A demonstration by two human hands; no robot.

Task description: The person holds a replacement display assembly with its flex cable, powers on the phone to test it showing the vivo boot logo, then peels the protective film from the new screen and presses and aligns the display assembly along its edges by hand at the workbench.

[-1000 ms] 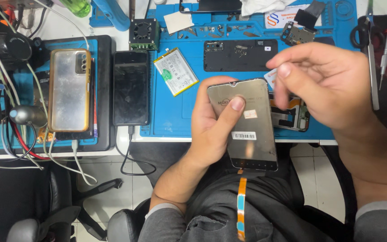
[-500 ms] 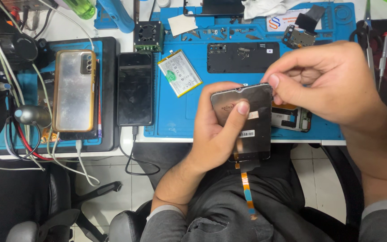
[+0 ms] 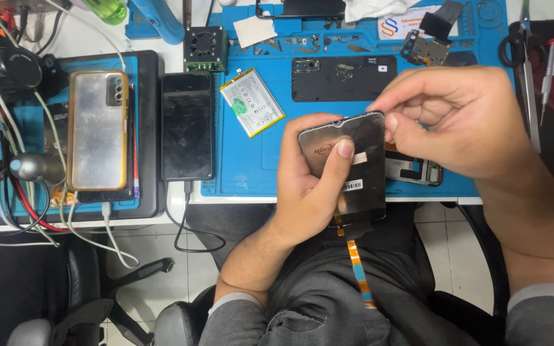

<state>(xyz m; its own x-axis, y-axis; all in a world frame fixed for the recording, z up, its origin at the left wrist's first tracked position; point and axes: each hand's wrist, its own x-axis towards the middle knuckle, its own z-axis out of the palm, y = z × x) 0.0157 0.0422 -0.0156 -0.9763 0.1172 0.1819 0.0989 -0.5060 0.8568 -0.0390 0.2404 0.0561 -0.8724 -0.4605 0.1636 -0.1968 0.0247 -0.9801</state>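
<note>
we are looking down at a detached phone screen panel (image 3: pixel 347 170), held back side up above the near edge of the blue repair mat (image 3: pixel 251 173), partly over our lap. our left hand (image 3: pixel 309 192) is wrapping around the panel's left edge from below, fingers curled shut behind it, and its thumb (image 3: pixel 338 160) is pressing flat on the dark back face near the top. our right hand (image 3: pixel 447 122) is coming in from the right with its fingers bunched and bent, the fingertips pinching the panel's upper right corner; the hand is nearly closed, only a thin gap showing at the pinch. an orange flex ribbon (image 3: pixel 359 269) is hanging from the panel's lower end and trailing down over our grey trousers.

just beside the panel, under our right hand, a stripped phone frame (image 3: pixel 415 170) is lying on the mat, mostly hidden. farther up the mat a black back cover (image 3: pixel 344 78) is lying flat, and to its left a white phone battery (image 3: pixel 252 102) is resting at a tilt. left of the mat a dark phone (image 3: pixel 188 125) is lying face up with a cable plugged in at its near end, and beside that a phone in a clear case (image 3: pixel 97 128) is lying face down. a small square fan (image 3: pixel 204 46) is sitting at the mat's upper left corner.
</note>
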